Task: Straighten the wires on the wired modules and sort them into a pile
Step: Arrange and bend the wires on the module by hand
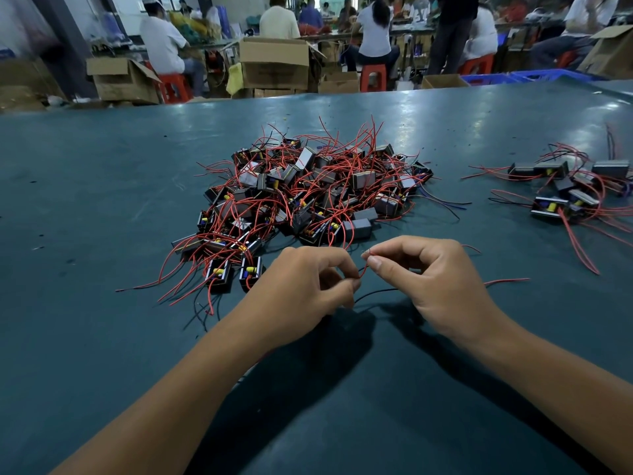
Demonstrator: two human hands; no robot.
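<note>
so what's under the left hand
Only the green table and the hand's shadow show beneath the left hand, which pinches a red wire with the right hand. Any module in its palm is hidden.

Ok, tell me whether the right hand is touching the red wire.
Touching. The head view shows the right hand pinching the red wire's upper end between thumb and forefinger, while the left hand holds it lower down.

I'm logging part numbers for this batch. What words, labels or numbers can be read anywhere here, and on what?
None can be read.
Modules in the big pile: no marking legible.
Smaller pile: the same.
Cardboard box behind the table: faint print, too blurred to read.
</note>
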